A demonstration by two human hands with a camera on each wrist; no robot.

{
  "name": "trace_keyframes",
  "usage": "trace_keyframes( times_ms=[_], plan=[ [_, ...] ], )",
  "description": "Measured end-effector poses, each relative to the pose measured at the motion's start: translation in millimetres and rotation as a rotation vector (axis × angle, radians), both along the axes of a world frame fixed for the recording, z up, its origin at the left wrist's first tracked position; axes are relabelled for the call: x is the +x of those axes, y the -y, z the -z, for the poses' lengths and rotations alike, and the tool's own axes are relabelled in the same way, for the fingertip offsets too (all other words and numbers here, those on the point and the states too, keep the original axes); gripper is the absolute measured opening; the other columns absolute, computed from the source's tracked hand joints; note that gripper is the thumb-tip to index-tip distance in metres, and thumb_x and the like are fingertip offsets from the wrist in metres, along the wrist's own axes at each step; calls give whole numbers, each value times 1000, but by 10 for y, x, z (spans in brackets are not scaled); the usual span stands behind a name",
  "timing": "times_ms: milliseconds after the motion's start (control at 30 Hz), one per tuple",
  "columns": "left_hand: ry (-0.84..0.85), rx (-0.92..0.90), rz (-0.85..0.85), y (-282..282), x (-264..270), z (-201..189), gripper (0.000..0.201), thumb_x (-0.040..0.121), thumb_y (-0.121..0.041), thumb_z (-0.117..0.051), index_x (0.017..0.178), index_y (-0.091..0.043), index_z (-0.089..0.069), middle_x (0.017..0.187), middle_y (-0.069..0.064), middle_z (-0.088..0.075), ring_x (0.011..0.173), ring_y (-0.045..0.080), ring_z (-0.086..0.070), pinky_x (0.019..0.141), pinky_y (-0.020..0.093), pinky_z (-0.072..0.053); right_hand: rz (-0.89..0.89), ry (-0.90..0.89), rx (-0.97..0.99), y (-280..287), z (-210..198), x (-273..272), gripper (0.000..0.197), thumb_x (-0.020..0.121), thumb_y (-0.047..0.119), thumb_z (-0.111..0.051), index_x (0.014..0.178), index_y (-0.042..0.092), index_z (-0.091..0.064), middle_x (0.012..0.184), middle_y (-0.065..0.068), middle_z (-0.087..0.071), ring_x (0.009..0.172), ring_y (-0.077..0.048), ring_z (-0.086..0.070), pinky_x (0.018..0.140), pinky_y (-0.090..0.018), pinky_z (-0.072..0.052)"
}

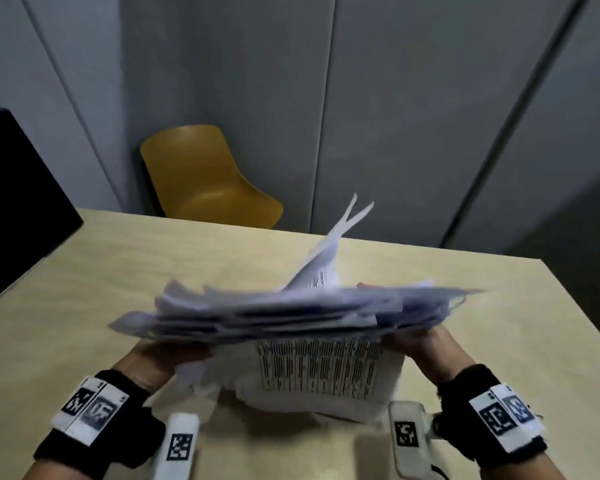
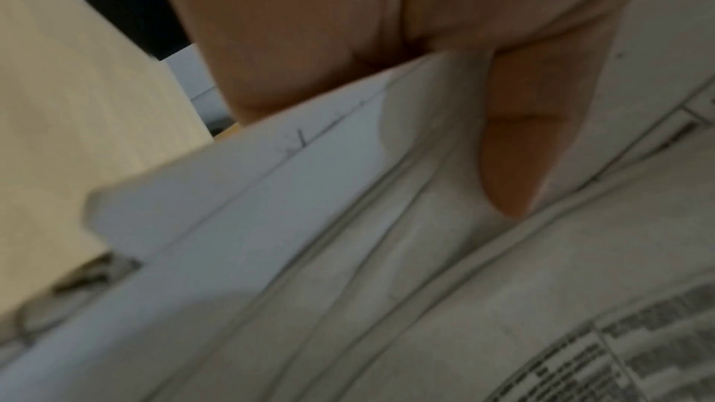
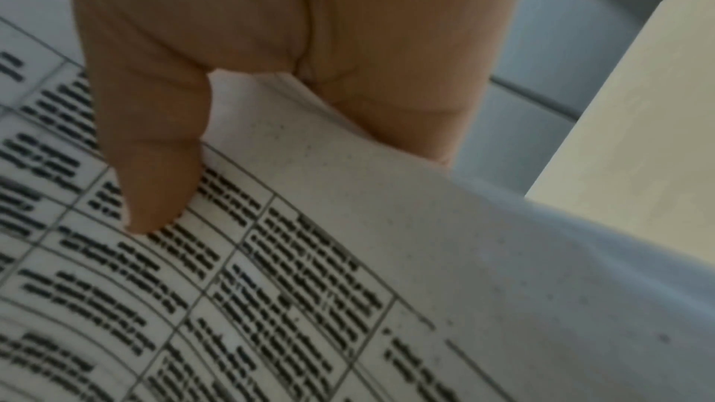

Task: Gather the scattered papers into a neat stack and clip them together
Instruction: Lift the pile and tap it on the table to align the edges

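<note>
Both hands (image 1: 160,355) (image 1: 426,344) grip ragged papers (image 1: 291,310) upright; thumbs facing wearer.

A: Support surface? 
B: Pale beige wood-grain rectangular table (image 1: 84,282), far edge beside a mustard-yellow moulded chair (image 1: 201,178).

A: Anything directly on it? 
B: Cannot tell whether the ragged bundle of white printed paper sheets (image 1: 291,310) touches the top; its lower edge hangs near the surface, motion-blurred.
</note>
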State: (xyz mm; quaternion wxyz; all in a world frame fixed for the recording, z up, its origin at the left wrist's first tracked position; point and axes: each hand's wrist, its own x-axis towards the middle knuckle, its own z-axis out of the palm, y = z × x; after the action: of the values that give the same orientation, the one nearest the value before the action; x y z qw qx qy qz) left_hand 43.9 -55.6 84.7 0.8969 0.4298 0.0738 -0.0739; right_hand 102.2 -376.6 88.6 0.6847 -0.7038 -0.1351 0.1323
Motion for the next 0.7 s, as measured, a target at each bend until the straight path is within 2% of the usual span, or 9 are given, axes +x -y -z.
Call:
trace_keyframes(
  times_ms=[33,100,167,233,333,433,533,633,700],
  plan=[
    [52,193,-33,-27,-16,-18,39,57,-40,-85,92,-49,-70,98,-32,-68,86,-22,-59,76,6,-50,22,29,-19,14,35,-5,91,16,62,-85,94,20,-65,84,12,-72,79,11,-64,76,-9,-50],
    [155,553,22,-37,-72,107,64,28,-52,-91,85,-26,-77,102,-11,-74,94,-4,-66,79,13,-53,1,7,37,7,98,2,74,32,56,-88,93,18,-72,97,2,-75,98,-10,-67,88,-26,-52],
    [194,709,85,-40,-72,149,71,31,-55,-88,94,-26,-75,108,-8,-72,104,6,-65,87,19,-52,-15,-32,59,12,166,30,66,38,47,-90,95,17,-75,104,-5,-73,105,-23,-66,94,-37,-51],
    [201,728,35,-70,-70,190,70,30,-59,-87,94,-32,-74,104,-16,-72,101,0,-65,86,16,-51,-19,-47,53,-3,167,57,67,37,46,-91,95,18,-74,107,-6,-73,106,-24,-65,96,-39,-49],
    [129,745,10,-103,-48,223,74,27,-61,-86,94,-35,-73,104,-18,-72,102,-1,-64,95,25,-47,-15,-32,40,-38,121,74,68,36,48,-90,96,19,-73,106,-2,-73,107,-21,-65,93,-33,-51],
    [124,764,-66,-30,-113,94,57,20,-33,-94,74,-34,-76,80,-24,-73,84,-8,-66,70,4,-49,-18,-61,47,-116,8,2,66,34,50,-89,91,20,-75,96,4,-75,95,-12,-69,78,-18,-54],
    [140,685,-201,-29,-245,-5,61,5,-56,-86,55,-23,-74,69,-20,-73,68,-13,-65,59,1,-48,56,-116,70,-256,-39,-24,57,48,28,-85,98,8,-67,84,4,-76,80,-11,-72,66,-16,-53],
    [52,574,-219,-94,-330,86,71,4,-44,-92,67,-14,-78,82,1,-76,67,8,-72,55,19,-56,11,-246,23,-498,2,-22,33,60,9,-79,87,-1,-62,62,-2,-69,52,-14,-63,50,-22,-50],
    [-42,566,-183,-142,-333,219,65,25,-21,-96,83,-4,-73,75,1,-76,63,13,-72,48,21,-54,5,-344,-55,-681,99,-36,32,70,1,-75,96,-3,-57,67,-8,-63,46,-9,-59,44,-20,-48]
  ],
)
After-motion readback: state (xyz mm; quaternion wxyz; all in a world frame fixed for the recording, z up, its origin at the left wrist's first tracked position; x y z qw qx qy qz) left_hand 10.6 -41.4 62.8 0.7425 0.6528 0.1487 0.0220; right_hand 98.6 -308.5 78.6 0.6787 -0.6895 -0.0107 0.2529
